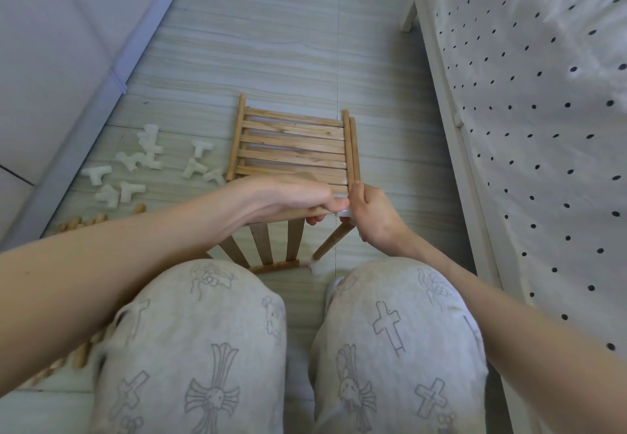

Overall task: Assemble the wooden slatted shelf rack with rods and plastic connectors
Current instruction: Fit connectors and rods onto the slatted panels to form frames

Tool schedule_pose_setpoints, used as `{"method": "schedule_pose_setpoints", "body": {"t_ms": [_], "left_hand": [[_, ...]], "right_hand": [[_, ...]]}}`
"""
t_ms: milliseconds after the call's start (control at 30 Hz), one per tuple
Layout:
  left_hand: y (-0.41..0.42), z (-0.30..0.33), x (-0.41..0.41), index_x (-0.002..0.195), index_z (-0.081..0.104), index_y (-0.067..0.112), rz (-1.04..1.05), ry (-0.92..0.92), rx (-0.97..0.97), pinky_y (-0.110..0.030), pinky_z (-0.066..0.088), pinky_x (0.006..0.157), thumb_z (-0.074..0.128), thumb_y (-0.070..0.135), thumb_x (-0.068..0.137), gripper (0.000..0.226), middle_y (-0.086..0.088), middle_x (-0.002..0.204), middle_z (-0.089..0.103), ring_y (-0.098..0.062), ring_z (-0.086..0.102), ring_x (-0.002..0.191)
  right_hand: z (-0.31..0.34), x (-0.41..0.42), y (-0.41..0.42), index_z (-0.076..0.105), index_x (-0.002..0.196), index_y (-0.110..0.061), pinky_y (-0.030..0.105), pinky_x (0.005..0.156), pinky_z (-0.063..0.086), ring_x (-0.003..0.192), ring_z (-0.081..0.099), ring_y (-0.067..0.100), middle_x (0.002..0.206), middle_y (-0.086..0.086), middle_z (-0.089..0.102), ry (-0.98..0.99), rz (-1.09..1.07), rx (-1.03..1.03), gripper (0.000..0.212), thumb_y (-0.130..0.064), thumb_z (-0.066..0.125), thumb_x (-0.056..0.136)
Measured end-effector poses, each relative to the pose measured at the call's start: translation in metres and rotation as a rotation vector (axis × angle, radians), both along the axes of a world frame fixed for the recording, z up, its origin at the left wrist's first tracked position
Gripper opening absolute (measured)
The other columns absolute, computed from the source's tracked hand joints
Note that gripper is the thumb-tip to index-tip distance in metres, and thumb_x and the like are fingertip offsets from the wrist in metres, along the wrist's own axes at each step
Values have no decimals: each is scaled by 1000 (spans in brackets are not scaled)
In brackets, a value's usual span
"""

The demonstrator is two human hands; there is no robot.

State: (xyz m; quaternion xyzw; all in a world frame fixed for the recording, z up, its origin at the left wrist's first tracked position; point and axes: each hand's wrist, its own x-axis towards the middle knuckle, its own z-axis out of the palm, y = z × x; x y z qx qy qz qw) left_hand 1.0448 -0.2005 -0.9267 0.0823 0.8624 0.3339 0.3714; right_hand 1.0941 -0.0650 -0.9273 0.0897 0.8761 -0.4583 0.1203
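— So where are the hands?

— Both are low over the floor, just in front of the knees. The left hand (pixel 288 196) is curled around the top bar of a slatted panel (pixel 261 243) that stands up between the knees. The right hand (pixel 369 213) is right beside it, fingers curled, pinching a white plastic connector (pixel 345 212) at the end of that bar.

— Are the hands touching?

— They are almost touching, at the connector.

— Anything under the right hand?

— A wooden rod (pixel 330 242) slants down from it to another white connector (pixel 317 267) on the floor.

— And the rest of the rack?

— A second slatted panel (pixel 291 147) lies flat on the floor just past the hands, with a loose rod (pixel 354 148) lying along its right edge.

— More pieces?

— Yes. A bunch of white connectors (pixel 135 169) lie spread on the floor to the left of the flat panel. Some short wooden rods (pixel 84 221) lie nearer, partly hidden behind the left arm.

— What is around?

— A spotted bed cover (pixel 543 111) on the right, and a pale sofa (pixel 51 60) on the left.
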Motion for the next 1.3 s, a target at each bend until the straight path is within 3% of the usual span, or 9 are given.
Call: {"method": "schedule_pose_setpoints", "body": {"t_ms": [300,400,467,533,633,833,1000,1133,1300], "left_hand": [[-6,1,-8,65,61,18,3,-53,24,-25,37,68,48,55,89,46,4,68,63,-11,55,75],[-14,8,-22,69,60,16,40,-77,31,-26,40,74,47,57,89,47,4,71,65,-10,61,79],[-25,22,-39,68,60,17,173,-47,97,-24,39,62,46,55,90,46,8,61,65,-3,63,64],[-38,40,-56,64,58,17,344,32,227,-23,40,58,46,52,92,46,6,55,64,-6,62,60],[-53,71,-74,63,54,17,539,80,442,-21,43,58,42,48,94,46,-1,65,60,-12,60,68],[-40,122,-77,79,53,12,885,-17,921,-29,45,69,42,45,96,39,-1,70,54,-15,50,71],[-28,129,-59,84,62,6,897,-67,1046,-30,47,73,43,43,96,44,-2,73,62,-14,56,72],[-21,114,-39,89,65,11,821,-96,992,-30,46,79,49,34,94,28,4,71,69,-7,61,74],[-52,61,-8,73,65,17,862,176,587,-30,47,71,48,50,91,41,3,73,70,-15,67,79]], "right_hand": [[-3,-15,-3,44,73,-12,25,55,41,58,50,7,80,9,56,-15,-10,-11,36,-22,23,100],[0,-28,-7,54,81,-19,36,75,50,76,53,15,89,6,59,-65,-203,-257,46,-40,18,101],[6,-43,-7,59,102,-14,38,83,51,93,56,17,100,5,60,-49,-330,-445,54,-46,16,100],[13,-54,-4,57,108,-11,35,82,51,98,55,16,106,4,58,36,-389,-451,46,-41,23,101],[28,-63,-15,58,81,-16,27,65,51,78,58,14,83,3,60,84,-264,-452,27,-27,39,98],[82,-83,-63,58,93,-14,33,80,50,84,60,12,88,-3,62,261,142,-274,29,-42,58,88],[104,-81,-50,51,87,-19,28,67,39,79,56,18,77,-6,59,395,178,156,16,-32,62,85],[101,-71,-28,45,88,-15,28,64,29,77,47,26,77,3,51,343,239,298,5,-13,50,90],[90,-58,-12,56,106,-12,21,65,28,91,53,27,89,3,58,300,362,324,23,-3,45,88]]}}
